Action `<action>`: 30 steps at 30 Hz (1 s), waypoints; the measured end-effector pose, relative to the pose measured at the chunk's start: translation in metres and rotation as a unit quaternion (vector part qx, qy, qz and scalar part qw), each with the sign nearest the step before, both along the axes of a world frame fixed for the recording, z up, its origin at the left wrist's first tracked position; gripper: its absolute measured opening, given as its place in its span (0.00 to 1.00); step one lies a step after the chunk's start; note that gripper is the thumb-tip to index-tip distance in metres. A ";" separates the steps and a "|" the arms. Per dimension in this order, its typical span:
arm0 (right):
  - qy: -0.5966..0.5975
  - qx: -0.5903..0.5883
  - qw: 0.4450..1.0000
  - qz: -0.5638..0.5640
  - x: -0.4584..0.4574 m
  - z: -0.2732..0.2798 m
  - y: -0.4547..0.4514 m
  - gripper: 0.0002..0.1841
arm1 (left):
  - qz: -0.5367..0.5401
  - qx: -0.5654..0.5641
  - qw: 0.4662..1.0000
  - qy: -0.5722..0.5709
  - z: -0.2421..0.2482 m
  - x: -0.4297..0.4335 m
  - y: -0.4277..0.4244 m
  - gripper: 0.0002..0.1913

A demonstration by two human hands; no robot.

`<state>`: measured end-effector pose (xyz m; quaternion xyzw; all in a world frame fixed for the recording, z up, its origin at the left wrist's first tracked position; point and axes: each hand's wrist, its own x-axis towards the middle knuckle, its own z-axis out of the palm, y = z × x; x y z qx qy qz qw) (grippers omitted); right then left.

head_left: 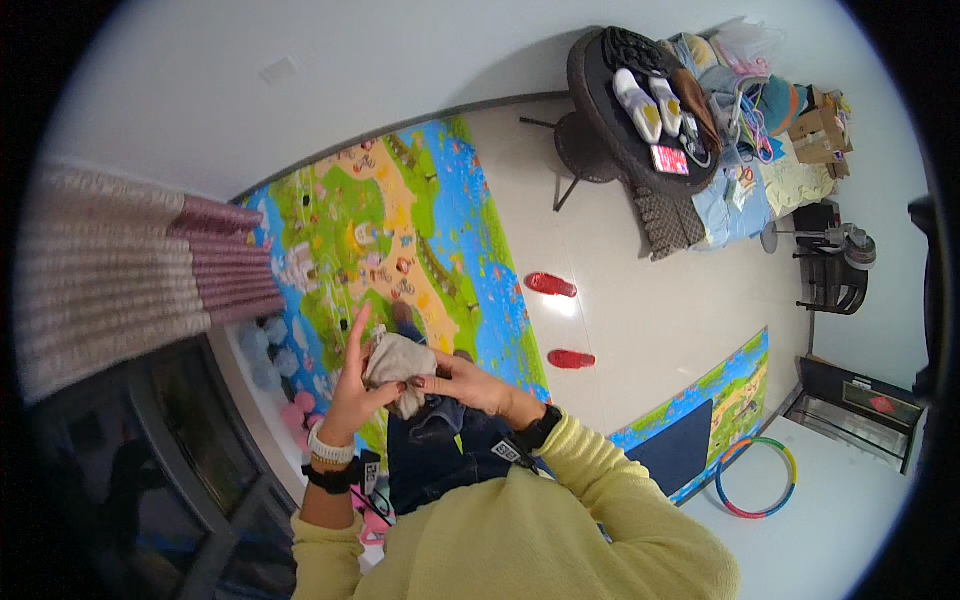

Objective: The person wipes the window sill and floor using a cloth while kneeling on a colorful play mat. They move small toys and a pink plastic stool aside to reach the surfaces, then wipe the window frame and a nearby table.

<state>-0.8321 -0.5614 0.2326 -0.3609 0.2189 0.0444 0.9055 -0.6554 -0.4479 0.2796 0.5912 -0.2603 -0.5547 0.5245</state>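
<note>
A bunched beige-grey piece of fabric is between my two hands, above my lap. My left hand supports its left side, with the thumb pressed on the cloth and a finger stretched out past it. From the other side my right hand grips it, its thumb meeting the left thumb at the near edge. Just below, a dark blue-grey cloth item lies over my jeans. Whether it touches the beige fabric cannot be made out.
A colourful play mat covers the floor ahead. Red slippers sit on the tiles. A dark round table holds white shoes and a lit phone. A hula hoop leans at right; curtains hang left.
</note>
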 end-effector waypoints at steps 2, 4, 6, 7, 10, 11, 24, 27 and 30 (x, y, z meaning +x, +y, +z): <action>-0.007 0.014 1.000 -0.011 0.039 -0.015 -0.038 0.29 | 0.024 -0.036 0.999 -0.027 -0.022 0.040 -0.038 0.57; -0.021 0.014 0.999 -0.027 0.071 -0.039 -0.071 0.24 | 0.099 -0.005 0.995 0.005 -0.048 0.078 -0.064 0.57; 0.015 0.047 0.987 -0.154 0.107 -0.072 -0.107 0.24 | 0.151 0.004 0.987 0.059 -0.100 0.119 -0.114 0.59; 0.072 0.065 0.974 -0.204 0.125 -0.090 -0.121 0.25 | 0.128 0.005 0.985 0.114 -0.124 0.129 -0.128 0.59; 0.057 0.114 0.930 -0.346 0.184 -0.145 -0.171 0.25 | 0.044 0.100 0.970 0.219 -0.194 0.153 -0.174 0.58; 0.040 0.065 0.926 -0.369 0.203 -0.165 -0.189 0.24 | 0.022 0.009 0.938 0.345 -0.219 0.156 -0.194 0.47; -0.014 0.254 0.866 -0.431 0.158 -0.498 -0.592 0.25 | -0.023 0.155 0.958 0.238 -0.542 0.245 -0.522 0.22; 0.048 0.189 0.883 -0.428 0.137 -0.558 -0.645 0.24 | -0.127 0.196 0.957 0.172 -0.620 0.247 -0.577 0.21; 0.049 0.078 0.904 -0.417 0.120 -0.617 -0.689 0.22 | -0.132 0.205 0.959 0.144 -0.676 0.238 -0.610 0.21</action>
